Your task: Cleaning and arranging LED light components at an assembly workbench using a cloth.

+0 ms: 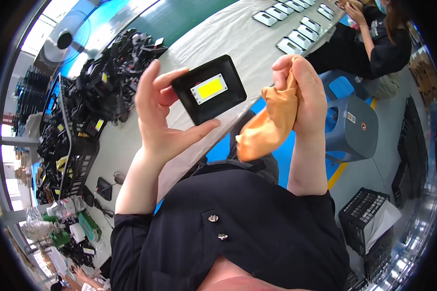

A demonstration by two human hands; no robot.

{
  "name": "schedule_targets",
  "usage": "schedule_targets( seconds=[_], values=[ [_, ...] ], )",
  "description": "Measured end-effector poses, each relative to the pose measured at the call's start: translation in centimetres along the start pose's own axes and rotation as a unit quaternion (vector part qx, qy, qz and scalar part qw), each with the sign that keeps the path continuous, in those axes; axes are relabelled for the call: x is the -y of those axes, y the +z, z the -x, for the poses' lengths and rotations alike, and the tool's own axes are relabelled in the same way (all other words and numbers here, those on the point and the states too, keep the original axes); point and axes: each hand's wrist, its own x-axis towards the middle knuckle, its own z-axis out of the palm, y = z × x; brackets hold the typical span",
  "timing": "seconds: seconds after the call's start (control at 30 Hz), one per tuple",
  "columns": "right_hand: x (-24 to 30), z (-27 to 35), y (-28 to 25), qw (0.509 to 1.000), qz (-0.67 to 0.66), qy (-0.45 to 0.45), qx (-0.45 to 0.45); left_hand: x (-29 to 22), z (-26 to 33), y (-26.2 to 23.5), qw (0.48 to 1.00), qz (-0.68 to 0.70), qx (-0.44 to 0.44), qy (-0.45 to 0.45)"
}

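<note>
My left hand grips a black square lamp housing by its left edge, fingers behind it and thumb stretched along the lower side. Inside the shallow housing lies a white LED board with a yellow rectangle in its middle; the open face is turned up toward me. To the right, my right hand is closed on an orange cloth, pinched at its top between thumb and fingers. The cloth hangs down to the left, bunched and creased, apart from the housing.
A covered table runs under the left hand toward the far right, where several white-and-black lamp parts lie in rows. Heaped black wired parts and a black crate stand left. Another person sits far right, near grey stools.
</note>
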Motion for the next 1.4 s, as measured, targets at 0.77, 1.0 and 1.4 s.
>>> schedule_targets(
  seconds=[0.77,1.0,1.4],
  values=[
    [-0.8,9.4,-11.9,0.917,-0.068,0.165,-0.356,15.6,-11.2,26.4,0.906,-0.283,0.168,-0.265],
    [-0.6,4.5,-10.3,0.953,0.090,0.072,-0.279,16.5,-6.2,16.2,0.936,-0.191,0.202,-0.218],
    [-8.6,-4.9,3.9,0.597,0.727,-0.036,0.337,8.4,9.0,-1.2,0.935,-0.159,0.134,-0.288]
  ],
)
